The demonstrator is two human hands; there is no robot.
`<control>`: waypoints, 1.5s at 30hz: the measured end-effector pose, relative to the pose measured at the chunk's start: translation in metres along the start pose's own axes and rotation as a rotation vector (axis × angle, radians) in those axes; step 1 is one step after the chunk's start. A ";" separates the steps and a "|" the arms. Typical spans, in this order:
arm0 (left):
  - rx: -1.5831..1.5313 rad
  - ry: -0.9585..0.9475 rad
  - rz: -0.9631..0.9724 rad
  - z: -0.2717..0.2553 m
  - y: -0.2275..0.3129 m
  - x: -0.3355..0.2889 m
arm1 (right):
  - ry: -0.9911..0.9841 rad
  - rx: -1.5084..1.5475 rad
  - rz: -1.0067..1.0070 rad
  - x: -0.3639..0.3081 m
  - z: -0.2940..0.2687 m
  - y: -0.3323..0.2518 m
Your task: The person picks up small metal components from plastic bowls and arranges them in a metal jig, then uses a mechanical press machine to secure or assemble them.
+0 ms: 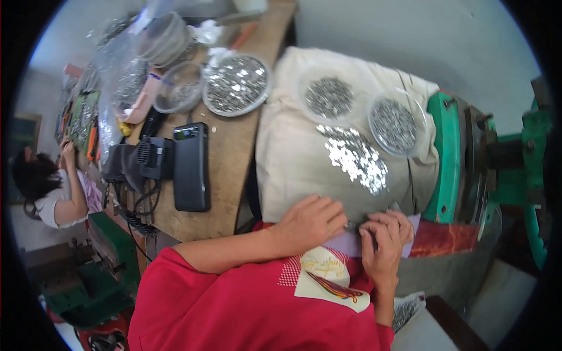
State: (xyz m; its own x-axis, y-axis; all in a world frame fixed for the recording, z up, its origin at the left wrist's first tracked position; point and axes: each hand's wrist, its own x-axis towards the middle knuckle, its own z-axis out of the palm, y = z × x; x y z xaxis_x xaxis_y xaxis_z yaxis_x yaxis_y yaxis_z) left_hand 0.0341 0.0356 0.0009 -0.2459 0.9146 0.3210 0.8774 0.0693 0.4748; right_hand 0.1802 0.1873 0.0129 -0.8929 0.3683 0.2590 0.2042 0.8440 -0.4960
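Observation:
Close in front of my body, my left hand (313, 221) is closed, its fingertips pinched together. My right hand (383, 237) faces it with bent fingers, thumb and fingertips drawn together. Between the two sets of fingertips shows a tiny dark, shiny bit, too small to name. Beyond my hands, a loose pile of flat shiny metal pieces (357, 161) lies on a beige cloth (281, 169). Two clear round tubs of small metal pieces stand on the cloth behind it: a left tub (304, 73) and a right tub (419, 126).
A green machine (442, 158) borders the cloth on the right. On the wooden table (225, 169) at left are a black power bank (191, 169), cables, and a white bowl (266, 93) heaped with metal pieces. Another person (64, 196) sits far left, near a second green machine (108, 251).

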 end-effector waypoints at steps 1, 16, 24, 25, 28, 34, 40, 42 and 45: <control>-0.034 -0.011 0.008 -0.001 0.001 -0.002 | 0.015 0.006 -0.012 0.000 -0.001 0.002; -0.157 -0.044 -0.137 -0.006 0.002 0.001 | 0.029 -0.003 -0.045 -0.005 0.012 -0.002; -0.124 -0.044 -0.129 -0.004 -0.001 0.001 | 0.068 0.044 -0.060 0.028 0.009 0.011; -0.119 -0.041 -0.126 -0.004 -0.001 0.000 | 0.073 0.045 -0.064 0.036 0.010 0.011; -0.050 -0.040 -0.110 -0.003 0.001 -0.002 | 0.070 -0.024 -0.126 0.059 0.014 0.008; -0.078 -0.044 -0.117 -0.012 0.000 0.002 | 0.047 -0.171 -0.218 0.082 0.027 0.004; 0.028 0.050 -0.154 -0.021 -0.025 0.021 | 0.067 -0.207 -0.228 0.083 0.026 0.002; 0.048 0.042 -0.173 -0.019 -0.032 0.031 | 0.073 -0.208 -0.187 0.081 0.026 0.003; 0.039 0.025 -0.187 -0.013 -0.043 0.042 | 0.047 -0.162 -0.147 0.081 0.023 0.004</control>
State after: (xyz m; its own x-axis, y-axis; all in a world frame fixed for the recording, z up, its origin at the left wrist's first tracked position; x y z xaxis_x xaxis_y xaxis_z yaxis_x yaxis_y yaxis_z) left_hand -0.0196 0.0660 0.0048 -0.4157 0.8742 0.2508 0.8308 0.2528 0.4958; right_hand 0.0996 0.2112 0.0125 -0.8991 0.2509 0.3586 0.1382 0.9401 -0.3115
